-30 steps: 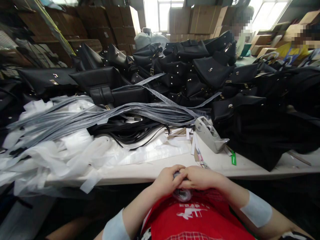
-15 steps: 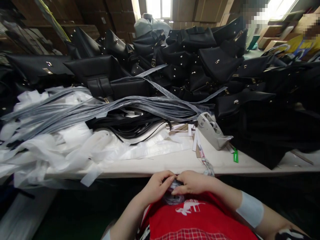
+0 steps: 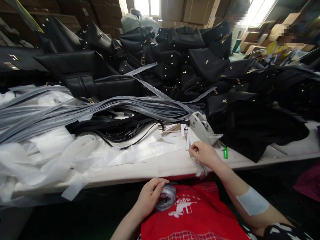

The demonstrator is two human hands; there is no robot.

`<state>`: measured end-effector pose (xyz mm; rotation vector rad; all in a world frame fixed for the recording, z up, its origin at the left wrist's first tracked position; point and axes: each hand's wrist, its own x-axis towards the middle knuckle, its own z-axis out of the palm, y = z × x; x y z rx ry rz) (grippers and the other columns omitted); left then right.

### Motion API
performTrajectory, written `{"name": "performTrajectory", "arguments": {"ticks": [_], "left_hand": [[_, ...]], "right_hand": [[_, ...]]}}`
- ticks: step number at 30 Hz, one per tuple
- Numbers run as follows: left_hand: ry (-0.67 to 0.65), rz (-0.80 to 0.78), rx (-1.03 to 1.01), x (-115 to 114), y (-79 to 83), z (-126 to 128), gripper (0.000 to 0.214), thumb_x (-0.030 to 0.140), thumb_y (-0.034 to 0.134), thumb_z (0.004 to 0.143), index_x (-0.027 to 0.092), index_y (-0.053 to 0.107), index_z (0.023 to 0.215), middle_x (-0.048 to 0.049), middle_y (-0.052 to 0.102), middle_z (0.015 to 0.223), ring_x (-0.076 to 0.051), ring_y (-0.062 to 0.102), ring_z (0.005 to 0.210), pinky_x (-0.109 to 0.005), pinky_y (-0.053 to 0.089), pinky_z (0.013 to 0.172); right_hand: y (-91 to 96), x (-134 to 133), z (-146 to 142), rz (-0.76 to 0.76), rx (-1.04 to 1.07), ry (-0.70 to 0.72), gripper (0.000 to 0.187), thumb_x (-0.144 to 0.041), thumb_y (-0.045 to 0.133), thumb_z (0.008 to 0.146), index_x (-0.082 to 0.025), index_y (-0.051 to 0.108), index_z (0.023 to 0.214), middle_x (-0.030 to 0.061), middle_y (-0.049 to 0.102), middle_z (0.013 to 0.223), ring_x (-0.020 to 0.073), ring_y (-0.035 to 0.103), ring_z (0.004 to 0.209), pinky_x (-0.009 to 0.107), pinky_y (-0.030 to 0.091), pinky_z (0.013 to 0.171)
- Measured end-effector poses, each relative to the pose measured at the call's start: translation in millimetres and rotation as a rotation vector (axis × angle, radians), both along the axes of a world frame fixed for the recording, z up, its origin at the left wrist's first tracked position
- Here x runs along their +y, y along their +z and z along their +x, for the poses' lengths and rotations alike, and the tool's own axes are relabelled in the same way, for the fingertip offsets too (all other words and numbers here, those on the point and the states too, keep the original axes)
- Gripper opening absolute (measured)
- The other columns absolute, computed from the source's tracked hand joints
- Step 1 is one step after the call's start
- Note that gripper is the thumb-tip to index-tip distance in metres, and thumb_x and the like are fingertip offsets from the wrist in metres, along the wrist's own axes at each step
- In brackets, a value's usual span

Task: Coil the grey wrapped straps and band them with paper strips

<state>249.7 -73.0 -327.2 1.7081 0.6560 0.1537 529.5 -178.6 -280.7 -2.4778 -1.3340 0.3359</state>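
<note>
white tabletop (image 3: 160, 168); left hand (image 3: 150, 196) holds round, shiny grey coil (image 3: 168, 198).

Place, as I read it from my remote seat: a bag-making workshop. I list the evidence: black bags (image 3: 208, 65) with metal fittings, heaped high; one long pale worktop (image 3: 155, 168); on it, a tape dispenser (image 3: 198, 128), scattered card strips (image 3: 188, 140), black straps (image 3: 120, 130) in a bundle, plastic-sleeved straps (image 3: 117, 101) in another. Rear: large brown cartons (image 3: 197, 12), stacked; bright windows (image 3: 142, 6). Right background: I count two other people, one in yellow (image 3: 273, 50).
</note>
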Motion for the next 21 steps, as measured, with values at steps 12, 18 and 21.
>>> {"name": "performTrajectory", "arguments": {"ticks": [12, 18, 21], "left_hand": [[-0.004, -0.034, 0.037, 8, -5.8, 9, 0.039, 0.050, 0.047, 0.089, 0.022, 0.073, 0.098, -0.0051, 0.074, 0.100, -0.021, 0.067, 0.094, -0.030, 0.050, 0.091], [-0.014, 0.001, 0.069, 12, -12.3, 7, 0.046, 0.059, 0.048, 0.086, 0.023, 0.075, 0.098, -0.0051, 0.074, 0.105, -0.024, 0.067, 0.100, -0.031, 0.051, 0.094], [-0.016, 0.009, 0.070, 15, -18.9, 6, 0.049, 0.063, 0.050, 0.083, 0.025, 0.076, 0.098, -0.0042, 0.075, 0.107, -0.025, 0.067, 0.102, -0.032, 0.051, 0.097]], "right_hand": [[-51.1, -47, 12, -0.138, -0.260, -0.176, 0.020, -0.018, 0.050, 0.086, -0.016, 0.059, 0.104, 0.0098, 0.063, 0.100, 0.0218, 0.062, 0.087, 0.028, 0.042, 0.072], [-50.3, -82, 34, 0.033, -0.208, -0.175, 0.022, -0.019, 0.047, 0.090, -0.019, 0.063, 0.105, 0.0083, 0.065, 0.098, 0.0217, 0.063, 0.092, 0.030, 0.048, 0.079], [-34.9, -103, 37, 0.286, -0.184, -0.177, 0.027, -0.023, 0.045, 0.092, -0.020, 0.061, 0.113, 0.0088, 0.066, 0.103, 0.0217, 0.062, 0.098, 0.033, 0.050, 0.086]]}}
